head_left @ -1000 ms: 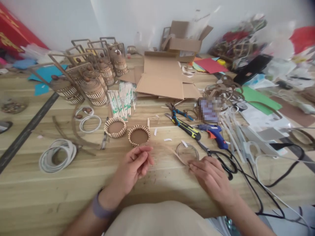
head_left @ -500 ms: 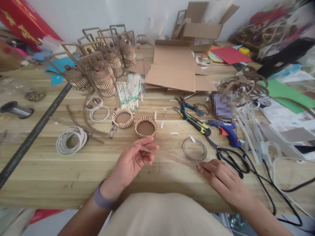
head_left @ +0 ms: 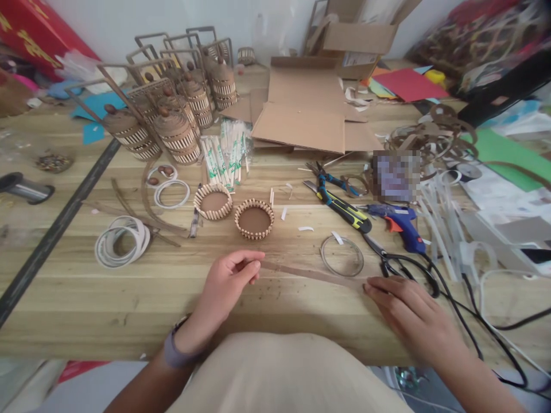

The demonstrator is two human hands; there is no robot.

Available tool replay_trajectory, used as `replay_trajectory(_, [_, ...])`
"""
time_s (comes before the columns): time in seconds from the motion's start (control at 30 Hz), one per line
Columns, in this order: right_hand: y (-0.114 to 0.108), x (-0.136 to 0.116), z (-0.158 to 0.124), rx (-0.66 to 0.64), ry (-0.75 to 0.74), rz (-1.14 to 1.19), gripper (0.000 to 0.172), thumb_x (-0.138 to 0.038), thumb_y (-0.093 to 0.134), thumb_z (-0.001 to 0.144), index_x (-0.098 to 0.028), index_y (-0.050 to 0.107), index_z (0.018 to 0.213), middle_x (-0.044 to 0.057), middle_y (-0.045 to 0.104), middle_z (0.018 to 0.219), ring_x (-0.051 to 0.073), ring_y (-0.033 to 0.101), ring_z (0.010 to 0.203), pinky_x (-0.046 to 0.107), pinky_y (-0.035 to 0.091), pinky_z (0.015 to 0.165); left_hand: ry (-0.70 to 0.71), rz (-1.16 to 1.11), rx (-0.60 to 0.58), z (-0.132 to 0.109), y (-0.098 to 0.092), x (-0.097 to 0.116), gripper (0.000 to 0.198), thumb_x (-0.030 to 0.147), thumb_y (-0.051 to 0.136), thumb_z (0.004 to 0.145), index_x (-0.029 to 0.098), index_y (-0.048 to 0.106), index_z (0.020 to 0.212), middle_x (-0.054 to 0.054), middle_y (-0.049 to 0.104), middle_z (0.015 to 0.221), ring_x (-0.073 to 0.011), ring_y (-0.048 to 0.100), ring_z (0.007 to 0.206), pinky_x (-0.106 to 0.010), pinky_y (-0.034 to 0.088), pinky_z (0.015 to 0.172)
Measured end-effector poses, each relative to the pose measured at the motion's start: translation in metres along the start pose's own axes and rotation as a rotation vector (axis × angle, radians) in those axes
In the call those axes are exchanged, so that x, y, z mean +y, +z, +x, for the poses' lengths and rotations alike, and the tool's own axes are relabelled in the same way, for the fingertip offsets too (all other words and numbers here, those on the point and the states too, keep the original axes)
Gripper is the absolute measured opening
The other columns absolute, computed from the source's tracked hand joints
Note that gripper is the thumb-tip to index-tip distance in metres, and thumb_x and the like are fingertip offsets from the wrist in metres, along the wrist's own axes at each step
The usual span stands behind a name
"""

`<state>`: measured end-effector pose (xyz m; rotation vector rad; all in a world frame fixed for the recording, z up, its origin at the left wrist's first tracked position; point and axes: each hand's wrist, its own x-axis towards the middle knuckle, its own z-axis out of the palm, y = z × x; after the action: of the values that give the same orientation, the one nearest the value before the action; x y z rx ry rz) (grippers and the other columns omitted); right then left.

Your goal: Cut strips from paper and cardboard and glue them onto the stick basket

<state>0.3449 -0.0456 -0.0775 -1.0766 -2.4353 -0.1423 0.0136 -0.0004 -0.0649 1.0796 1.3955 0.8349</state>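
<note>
A long thin brown strip [head_left: 310,273] lies stretched across the wooden table [head_left: 129,298] in front of me. My left hand [head_left: 226,284] pinches its left end between thumb and fingers. My right hand [head_left: 408,312] presses its fingertips on the strip's right end. Just beyond the strip stand a small round basket of sticks [head_left: 254,218] and a thin ring [head_left: 341,256].
A second stick basket [head_left: 213,201], tape rings [head_left: 121,240], wrapped chopsticks [head_left: 226,155] and several finished cardboard lanterns [head_left: 172,120] fill the left. A utility knife [head_left: 342,209], blue glue gun [head_left: 396,221], scissors [head_left: 400,267] and black cables [head_left: 473,321] lie right. Flattened cardboard [head_left: 307,115] sits behind.
The strip has been pulled out straight and laid flat on the table. Both hands moved apart and lower, toward the near edge. The camera tilted down.
</note>
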Motion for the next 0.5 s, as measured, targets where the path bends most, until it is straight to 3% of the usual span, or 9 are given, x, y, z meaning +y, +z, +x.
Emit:
replay_trajectory(0.1, [0.001,0.001,0.002,-0.040,-0.010,0.004,0.022,-0.012,0.046,0.099,-0.021,0.066,0.099,0.006,0.070,0.091,0.018,0.064,0.084,0.032,0.050,0.077,0.072,0.266,-0.017,-0.001,-0.001,-0.006,0.023,0.031,0.060,0.084,0.019,0.077,0.095,-0.003,0.074,0.076,-0.0190,0.067,0.068,-0.029,0.052,0.066])
replay_trajectory(0.23, [-0.001,-0.001,0.011,-0.201,0.001,0.046,0.024,-0.018,0.045,0.101,-0.020,0.065,0.088,0.005,0.070,0.085,0.018,0.062,0.080,0.033,0.046,0.076,0.322,0.600,-0.052,-0.001,0.003,-0.019,0.025,0.020,0.051,0.089,0.021,0.075,0.096,-0.007,0.078,0.099,-0.0233,0.071,0.091,-0.034,0.053,0.084])
replay_trajectory(0.33, [-0.005,-0.002,0.021,-0.343,0.036,0.094,0.031,-0.025,0.042,0.103,-0.020,0.067,0.084,0.005,0.070,0.085,0.019,0.062,0.080,0.034,0.043,0.076,0.392,0.794,-0.100,0.000,0.005,-0.026,0.025,0.011,0.050,0.089,0.021,0.071,0.097,-0.005,0.077,0.093,-0.0218,0.071,0.086,-0.032,0.053,0.078])
replay_trajectory(0.5, [0.007,-0.005,0.040,-0.303,0.237,-0.076,0.032,-0.036,0.046,0.102,-0.019,0.066,0.082,0.007,0.069,0.083,0.022,0.062,0.081,0.035,0.040,0.074,0.442,0.957,-0.186,0.001,0.010,-0.028,0.016,0.009,0.050,0.092,0.019,0.063,0.091,-0.003,0.070,0.081,-0.0198,0.066,0.074,-0.030,0.051,0.069])
